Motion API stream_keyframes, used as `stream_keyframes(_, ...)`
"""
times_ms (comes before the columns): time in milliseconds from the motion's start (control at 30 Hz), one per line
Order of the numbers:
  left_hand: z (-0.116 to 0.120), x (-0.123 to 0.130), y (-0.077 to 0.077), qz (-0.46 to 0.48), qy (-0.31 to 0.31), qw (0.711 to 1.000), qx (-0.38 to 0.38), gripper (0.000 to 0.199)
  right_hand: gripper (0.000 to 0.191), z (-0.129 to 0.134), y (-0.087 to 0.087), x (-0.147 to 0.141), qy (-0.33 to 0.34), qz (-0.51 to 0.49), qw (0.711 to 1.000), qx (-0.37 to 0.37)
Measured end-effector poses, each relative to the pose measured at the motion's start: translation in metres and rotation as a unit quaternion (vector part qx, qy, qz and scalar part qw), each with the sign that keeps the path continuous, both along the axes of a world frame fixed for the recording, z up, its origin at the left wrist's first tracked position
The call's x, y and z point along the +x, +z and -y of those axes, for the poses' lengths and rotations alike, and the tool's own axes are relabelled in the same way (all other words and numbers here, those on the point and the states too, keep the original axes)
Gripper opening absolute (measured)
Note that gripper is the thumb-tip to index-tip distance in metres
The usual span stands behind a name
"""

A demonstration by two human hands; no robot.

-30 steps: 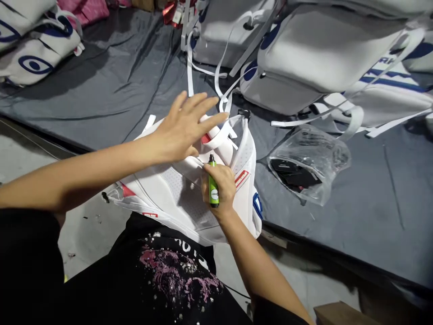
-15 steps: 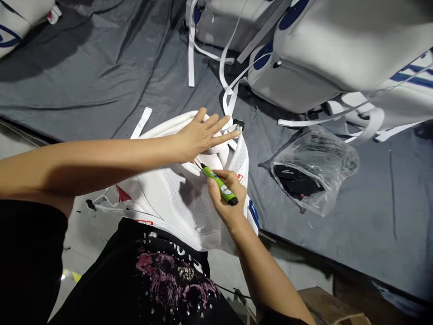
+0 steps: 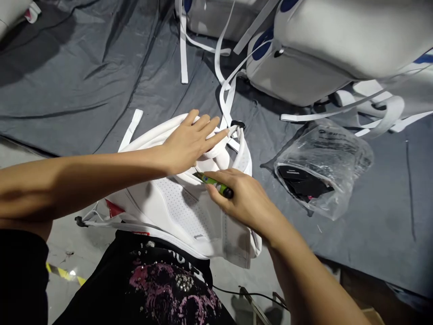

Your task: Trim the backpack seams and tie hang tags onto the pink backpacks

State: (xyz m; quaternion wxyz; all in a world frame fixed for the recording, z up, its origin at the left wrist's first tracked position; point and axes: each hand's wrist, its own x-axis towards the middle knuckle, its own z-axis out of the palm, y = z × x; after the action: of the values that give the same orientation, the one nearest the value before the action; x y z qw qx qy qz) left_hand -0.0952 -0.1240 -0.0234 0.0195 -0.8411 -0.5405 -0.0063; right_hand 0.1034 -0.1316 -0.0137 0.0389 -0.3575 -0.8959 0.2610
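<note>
A white backpack [image 3: 209, 239] with dotted mesh padding lies over the table's near edge, against my body. My left hand [image 3: 189, 140] rests on its upper part, fingers stretched and spread; the thumb is mostly hidden beneath. My right hand [image 3: 237, 189] is closed around a green pen-shaped tool [image 3: 211, 181] with black ends. The tool's thin tip points left, close beneath my left palm at a fold of the bag. Whether the tip touches the fabric, I cannot tell. A black buckle [image 3: 238, 124] sits at the bag's far right corner.
More white and grey backpacks [image 3: 304, 81] stand at the back right, with loose white straps [image 3: 183, 49] trailing over the dark table cover [image 3: 77, 90]. A clear plastic bag [image 3: 345, 167] holding black pieces lies right of my hands. A black cable [image 3: 250, 294] hangs below.
My right hand has turned, so the green pen-shaped tool lies flatter and its tip sits slightly farther left and lower. My left hand has shifted a little left. The view has moved slightly.
</note>
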Motion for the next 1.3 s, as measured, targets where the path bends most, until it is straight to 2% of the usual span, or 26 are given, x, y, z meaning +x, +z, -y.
stream_keyframes(100,0.001,0.001,0.004,0.016,0.011,1.000,-0.011,0.083,0.031,0.002,0.002,0.005,0.017,0.007,0.999,0.032)
stream_keyframes(200,0.000,0.002,0.005,0.020,0.021,0.999,-0.016,0.081,0.031,0.001,0.000,0.007,0.028,0.001,0.999,0.030)
stream_keyframes(500,-0.003,0.001,0.007,0.037,0.019,0.999,-0.022,0.073,0.022,-0.002,0.004,-0.014,0.088,0.023,0.993,0.078)
stream_keyframes(700,-0.005,-0.002,0.005,0.048,0.005,0.998,-0.027,0.074,0.023,-0.006,0.005,-0.017,0.116,0.033,0.989,0.083)
stream_keyframes(1067,-0.005,-0.005,0.002,0.051,0.002,0.999,-0.011,0.074,0.028,-0.008,0.010,-0.019,0.124,0.052,0.986,0.101)
stream_keyframes(1300,-0.003,-0.004,0.001,0.009,0.010,1.000,0.002,0.078,0.032,-0.006,0.008,-0.016,0.136,0.065,0.982,0.117)
